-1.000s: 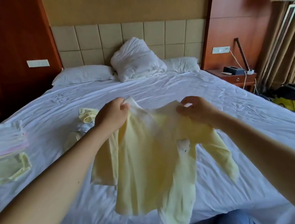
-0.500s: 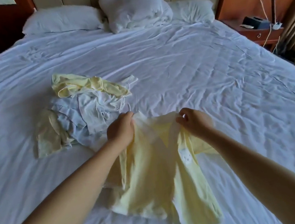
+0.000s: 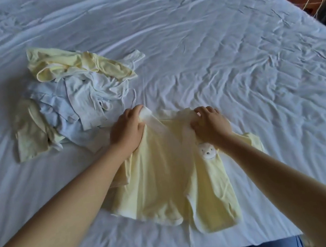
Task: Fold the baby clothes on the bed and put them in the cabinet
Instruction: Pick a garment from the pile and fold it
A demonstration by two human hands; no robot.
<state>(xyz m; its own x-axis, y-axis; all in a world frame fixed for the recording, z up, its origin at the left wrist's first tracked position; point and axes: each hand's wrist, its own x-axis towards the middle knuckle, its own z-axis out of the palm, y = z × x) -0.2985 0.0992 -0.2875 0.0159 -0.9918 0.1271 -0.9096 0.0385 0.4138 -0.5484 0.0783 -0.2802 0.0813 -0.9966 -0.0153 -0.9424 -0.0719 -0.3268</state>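
Head view: my left hand (image 3: 126,130) pinches the collar of the top (image 3: 166,181) at 11 o'clock. My right hand (image 3: 210,124) grips it at 1 o'clock, stretching the neckline so the top lies flat on the bed (image 3: 231,51) for folding. Unfolded pile (image 3: 74,98) lies at 10 o'clock.

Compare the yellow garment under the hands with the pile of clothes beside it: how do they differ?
The yellow garment lies spread out; the pile is crumpled. The left hand and right hand grip the garment's top; nothing touches the pile. The garment is one piece; the pile mixes yellow and pale pieces. Both lie on the bed sheet.
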